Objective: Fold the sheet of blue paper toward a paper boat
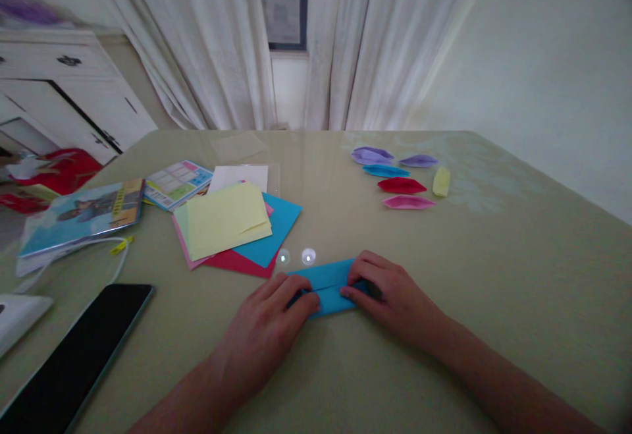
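Left hand (269,325), right hand (390,292), fingers apparently pressed flat on folded blue paper (328,286)

A folded blue paper strip (330,288) lies flat on the table's near middle.

Wide olive-green table (494,276), and it's busy: a fanned stack of coloured paper sheets (232,223), folded paper boats (401,186) far right, a blue folded sheet (328,288) up front, booklets (83,213) and a dark tablet (79,355) at left.
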A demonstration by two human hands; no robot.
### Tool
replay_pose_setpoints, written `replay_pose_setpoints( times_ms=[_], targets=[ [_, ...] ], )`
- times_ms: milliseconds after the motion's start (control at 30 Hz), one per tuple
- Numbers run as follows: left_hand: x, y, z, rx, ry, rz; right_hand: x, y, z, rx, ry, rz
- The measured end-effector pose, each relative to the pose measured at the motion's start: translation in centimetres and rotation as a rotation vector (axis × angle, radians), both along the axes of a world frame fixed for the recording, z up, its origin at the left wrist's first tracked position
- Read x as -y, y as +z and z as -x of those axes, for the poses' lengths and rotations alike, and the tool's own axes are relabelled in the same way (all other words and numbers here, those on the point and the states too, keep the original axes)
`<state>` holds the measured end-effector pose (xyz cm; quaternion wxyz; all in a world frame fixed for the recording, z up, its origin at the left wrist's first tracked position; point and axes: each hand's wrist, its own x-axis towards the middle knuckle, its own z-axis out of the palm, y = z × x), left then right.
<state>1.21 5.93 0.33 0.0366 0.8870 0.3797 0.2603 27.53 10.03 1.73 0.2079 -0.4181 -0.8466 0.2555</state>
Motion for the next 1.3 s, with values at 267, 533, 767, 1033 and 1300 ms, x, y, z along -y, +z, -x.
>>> replay_pose_setpoints(
  times_ms=[267,533,767,1033,1300],
  targets=[
    [2.6,0.0,-1.1,-0.205,0.082,-0.150,0.2,-0.1,0.3,0.013,-0.038,-0.004],
    [5.5,-1.6,-1.5,-0.316,0.145,-0.227,0.5,-0.4,0.4,0.073,0.028,-0.070],
    [6.1,-1.9,-1.9,-0.346,0.175,-0.302,0.7,-0.5,0.2,0.063,0.043,-0.169],
    [5.9,-1.1,-1.9,-0.344,0.179,-0.277,0.9,-0.3,-0.1,0.102,0.059,-0.255],
    [5.8,-0.7,-2.0,-0.356,0.181,-0.232,0.9,-0.2,-0.2,0.122,0.075,-0.248]
  ],
)
